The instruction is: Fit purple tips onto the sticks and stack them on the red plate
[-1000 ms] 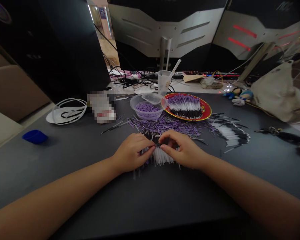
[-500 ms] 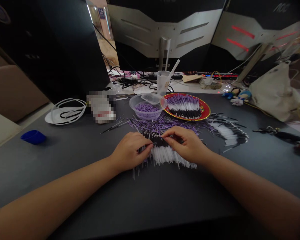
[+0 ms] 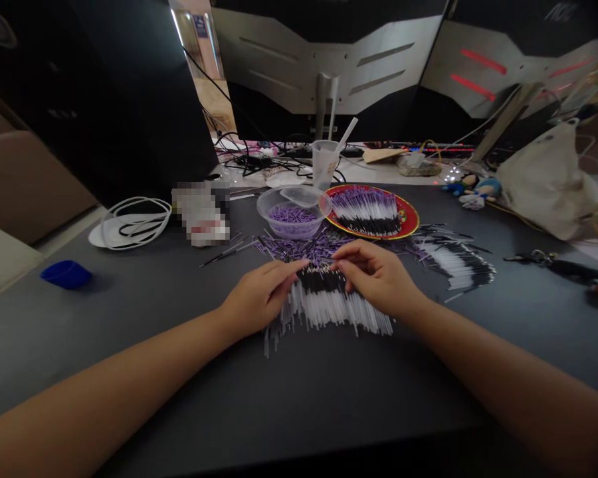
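Note:
A row of thin black-and-white sticks (image 3: pixel 323 302) with small metallic tips lies side by side between my hands. My left hand (image 3: pixel 259 295) rests over the row's left end, its index finger stretched along the tips and the thumb lower and apart. Over the right end, my right hand (image 3: pixel 379 275) has thumb and index finger pinched near the tips; whatever is in the pinch is too small to make out. Just beyond the row spreads a pile of short purple pieces (image 3: pixel 279 247). More of these fill a clear plastic bowl (image 3: pixel 266 211) behind the pile.
A red plate (image 3: pixel 408 216) holds sticks with purple ends. Another bundle of black-and-white sticks (image 3: pixel 451 262) lies right. A clear cup (image 3: pixel 323 166) with a straw stands behind. Left are a blue oval object (image 3: pixel 66 273) and a coiled white cable (image 3: pixel 167 219). Monitors (image 3: pixel 279 66) line the back.
My left hand has moved slightly up, its pinch loosened and index finger now stretched toward the tips. My right hand has shifted a little up and right, still pinched.

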### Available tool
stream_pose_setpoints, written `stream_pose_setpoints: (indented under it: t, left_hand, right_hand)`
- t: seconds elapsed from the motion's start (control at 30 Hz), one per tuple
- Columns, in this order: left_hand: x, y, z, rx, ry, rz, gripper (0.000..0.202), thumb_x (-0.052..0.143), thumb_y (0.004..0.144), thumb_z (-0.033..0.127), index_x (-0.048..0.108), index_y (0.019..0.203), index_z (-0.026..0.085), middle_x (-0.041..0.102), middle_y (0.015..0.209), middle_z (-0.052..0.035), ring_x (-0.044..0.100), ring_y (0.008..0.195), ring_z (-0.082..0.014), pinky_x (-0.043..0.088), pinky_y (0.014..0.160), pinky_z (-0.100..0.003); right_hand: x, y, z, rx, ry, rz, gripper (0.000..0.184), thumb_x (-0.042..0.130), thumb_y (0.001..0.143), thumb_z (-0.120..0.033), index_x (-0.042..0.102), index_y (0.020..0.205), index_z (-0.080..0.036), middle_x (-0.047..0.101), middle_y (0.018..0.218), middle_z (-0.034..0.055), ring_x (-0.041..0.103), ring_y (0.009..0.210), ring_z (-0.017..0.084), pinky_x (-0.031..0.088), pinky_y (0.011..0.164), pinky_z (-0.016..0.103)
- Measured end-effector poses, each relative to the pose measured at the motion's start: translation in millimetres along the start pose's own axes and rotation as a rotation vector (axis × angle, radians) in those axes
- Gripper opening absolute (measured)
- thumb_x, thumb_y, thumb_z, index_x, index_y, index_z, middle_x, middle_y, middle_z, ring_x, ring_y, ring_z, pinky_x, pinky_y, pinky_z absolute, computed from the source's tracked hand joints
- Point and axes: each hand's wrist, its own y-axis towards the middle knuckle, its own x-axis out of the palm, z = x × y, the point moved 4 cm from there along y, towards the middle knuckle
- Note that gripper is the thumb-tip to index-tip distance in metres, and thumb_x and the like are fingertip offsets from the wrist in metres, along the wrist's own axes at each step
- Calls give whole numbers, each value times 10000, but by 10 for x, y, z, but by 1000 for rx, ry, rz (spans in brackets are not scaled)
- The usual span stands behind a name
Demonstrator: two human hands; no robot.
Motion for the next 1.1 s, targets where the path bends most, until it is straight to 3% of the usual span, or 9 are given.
stream_pose_setpoints:
  t: [0.23, 0.43, 1.1]
  left_hand:
    - [54, -39, 61, 126, 101, -89, 463, 380, 937, 162, 341, 1397, 200, 672, 994, -64, 643, 857, -148, 541, 730, -292]
    - [80, -42, 80, 164, 184, -111, 477, 369, 904, 113, 352, 1379, 161, 677, 974, -81, 656, 821, -170, 551, 678, -306]
    - [82, -58, 72, 195, 227, -112, 469, 377, 897, 102, 365, 1362, 154, 686, 984, -82, 666, 820, -179, 559, 672, -320]
  right_hand:
    - [-198, 53, -23, -66, -3, 150, 124, 521, 882, -283, 573, 955, -197, 643, 882, 34, 562, 510, 80, 466, 493, 260]
    - [-207, 28, -60, -139, -79, 117, 105, 502, 897, -253, 578, 954, -209, 629, 899, 29, 574, 540, 84, 477, 511, 261]
    - [-199, 13, -46, -152, -107, 93, 94, 504, 890, -233, 588, 922, -203, 610, 821, 15, 569, 533, 89, 462, 502, 260]
